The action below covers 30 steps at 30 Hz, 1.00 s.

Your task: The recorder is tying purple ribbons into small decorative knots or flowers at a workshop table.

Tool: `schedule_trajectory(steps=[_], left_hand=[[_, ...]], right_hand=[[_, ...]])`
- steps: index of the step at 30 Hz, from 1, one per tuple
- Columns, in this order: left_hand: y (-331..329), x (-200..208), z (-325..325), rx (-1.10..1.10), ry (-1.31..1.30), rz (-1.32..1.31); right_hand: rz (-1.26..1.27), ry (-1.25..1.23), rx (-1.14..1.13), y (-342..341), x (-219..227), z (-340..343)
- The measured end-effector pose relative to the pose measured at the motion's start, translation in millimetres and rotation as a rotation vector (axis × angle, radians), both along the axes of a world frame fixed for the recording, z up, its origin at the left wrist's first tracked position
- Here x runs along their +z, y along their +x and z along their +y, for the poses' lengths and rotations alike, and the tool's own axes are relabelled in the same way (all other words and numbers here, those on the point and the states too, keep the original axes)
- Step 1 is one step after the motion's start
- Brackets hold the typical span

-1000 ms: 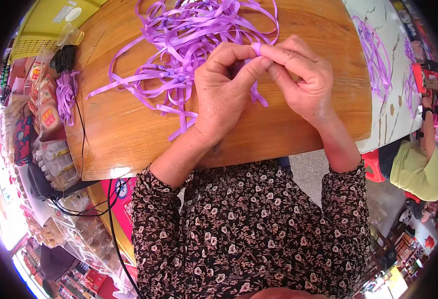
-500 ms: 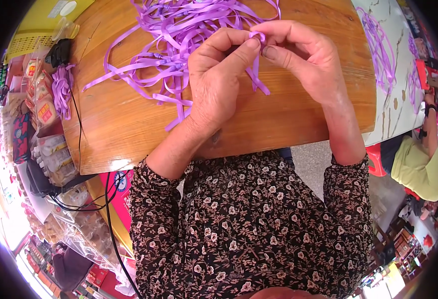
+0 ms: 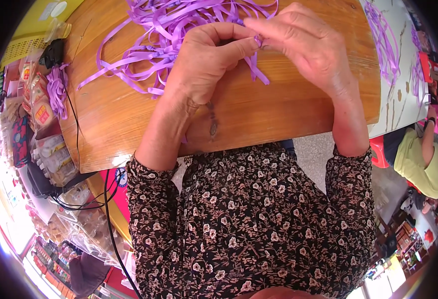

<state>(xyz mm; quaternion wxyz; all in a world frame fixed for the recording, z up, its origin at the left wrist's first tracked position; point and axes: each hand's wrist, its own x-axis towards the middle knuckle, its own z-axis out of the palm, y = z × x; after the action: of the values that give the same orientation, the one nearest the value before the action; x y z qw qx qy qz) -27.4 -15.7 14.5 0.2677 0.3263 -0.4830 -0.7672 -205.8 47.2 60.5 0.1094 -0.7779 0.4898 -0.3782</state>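
Note:
Over the wooden table, my left hand [image 3: 209, 57] pinches a purple ribbon between thumb and forefinger. A small loop of that ribbon [image 3: 258, 41] shows at the fingertips, and its loose end hangs below. My right hand [image 3: 306, 47] meets it from the other side, closed on the ribbon, fingers stretched leftward; its thumb is mostly hidden behind the hand. Behind my left hand lies a tangled pile of purple ribbons [image 3: 154, 30], several with small knots in them.
The wooden table [image 3: 289, 107] meets a pale marbled surface [image 3: 403, 65] bearing more purple ribbons. At left are a ribbon bundle [image 3: 57, 89], packaged goods [image 3: 42, 112], a yellow basket [image 3: 22, 47] and a black cable [image 3: 110, 214]. A person in a yellow-green top [image 3: 421, 162] sits at right.
My right hand has lifted and turned, its fingers now reaching across above the ribbon loop. My left hand has shifted slightly left, and the loop looks tighter.

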Motion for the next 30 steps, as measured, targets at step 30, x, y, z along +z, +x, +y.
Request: schedule_trajectory(steps=[30], left_hand=[[-14.5,-0.5,19.7,0.183,-0.307,0.125]], right_hand=[[-0.726,-0.575,0.464,-3.5,-65.5,-42.0]])
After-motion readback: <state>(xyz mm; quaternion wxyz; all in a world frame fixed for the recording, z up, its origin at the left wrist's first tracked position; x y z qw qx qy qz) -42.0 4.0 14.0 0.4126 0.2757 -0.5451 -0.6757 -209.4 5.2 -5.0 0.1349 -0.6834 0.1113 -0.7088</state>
